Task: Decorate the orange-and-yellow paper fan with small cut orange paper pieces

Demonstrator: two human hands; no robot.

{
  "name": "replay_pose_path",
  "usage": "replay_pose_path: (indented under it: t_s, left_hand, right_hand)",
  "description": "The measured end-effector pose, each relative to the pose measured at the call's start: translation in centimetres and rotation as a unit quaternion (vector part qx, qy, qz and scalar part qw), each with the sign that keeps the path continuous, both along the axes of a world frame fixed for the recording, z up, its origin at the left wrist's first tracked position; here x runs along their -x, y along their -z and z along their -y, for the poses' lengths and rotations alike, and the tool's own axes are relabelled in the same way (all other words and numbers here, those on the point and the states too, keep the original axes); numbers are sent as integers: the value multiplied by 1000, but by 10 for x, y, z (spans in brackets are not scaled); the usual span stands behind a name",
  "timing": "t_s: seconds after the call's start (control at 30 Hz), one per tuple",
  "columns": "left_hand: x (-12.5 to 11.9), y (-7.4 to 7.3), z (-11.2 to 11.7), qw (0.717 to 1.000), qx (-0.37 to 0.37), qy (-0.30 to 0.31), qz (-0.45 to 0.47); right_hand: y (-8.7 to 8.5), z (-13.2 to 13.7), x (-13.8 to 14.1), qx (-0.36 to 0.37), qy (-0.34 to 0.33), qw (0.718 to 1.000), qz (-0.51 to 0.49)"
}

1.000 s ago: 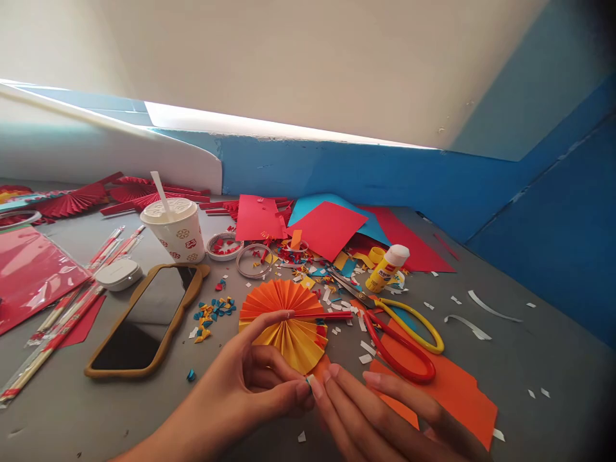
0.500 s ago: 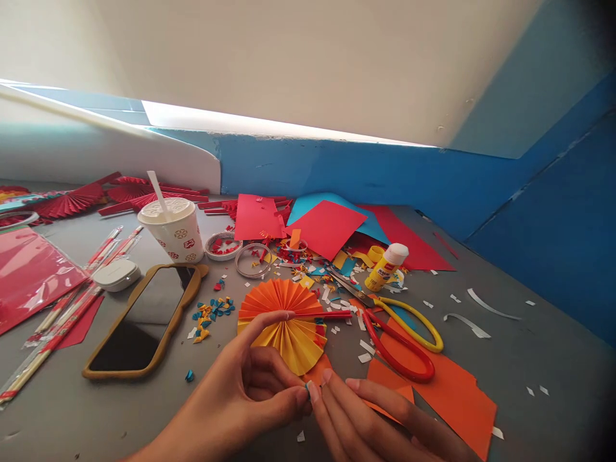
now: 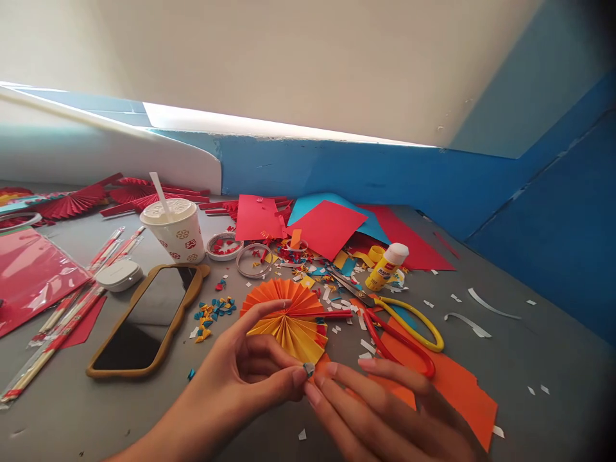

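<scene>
One fan (image 3: 293, 327), one cup (image 3: 176, 234) and one glue stick (image 3: 385, 273) sit between the table's (image 3: 553, 372) back edge and the left hand (image 3: 240, 378), pinching one scrap (image 3: 309, 369), and loosely spread right hand (image 3: 389, 410).

From close above, the head camera faces forward and down the table (image 3: 553, 359).

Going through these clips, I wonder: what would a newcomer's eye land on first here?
Probably the orange-and-yellow pleated paper fan, lying on the table just beyond the hands. Nearer the camera, the left hand pinches a tiny bluish piece, with the right hand close beside it. The red-and-yellow-handled scissors lie right of the fan.
</scene>
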State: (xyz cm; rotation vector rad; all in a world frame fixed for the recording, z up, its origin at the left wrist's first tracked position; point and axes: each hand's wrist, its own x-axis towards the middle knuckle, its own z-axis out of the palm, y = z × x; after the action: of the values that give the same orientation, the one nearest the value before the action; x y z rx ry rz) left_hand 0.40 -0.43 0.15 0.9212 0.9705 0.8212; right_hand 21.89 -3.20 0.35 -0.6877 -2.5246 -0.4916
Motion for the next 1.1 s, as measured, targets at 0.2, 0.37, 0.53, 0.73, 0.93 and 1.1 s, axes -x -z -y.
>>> replay_pose_path:
  t_s: [0.2, 0.37, 0.53, 0.73, 0.93, 1.1]
  left_hand:
    - [-2, -3, 1, 1000, 5, 18, -2]
    - [-2, -2, 2, 1000, -1, 26, -6]
    - [-2, 1, 2, 1000, 4, 19, -4]
    - [-2, 1, 2, 1000, -4, 16, 4]
    - [-1, 1, 0, 1000, 2, 22, 1]
    - [0, 0, 1, 1000, 6, 20, 4]
  right_hand:
    - [4, -13, 0, 194, -18, 955, -225]
    - [18, -18, -1, 171, -49, 958, -224]
    - [16, -17, -2, 61, -43, 988, -137]
    - [11, -11, 1, -3, -27, 996, -85]
    - [-1, -3, 5, 47, -14, 994, -93]
    - [-8, -9, 2, 95, 5, 972, -216]
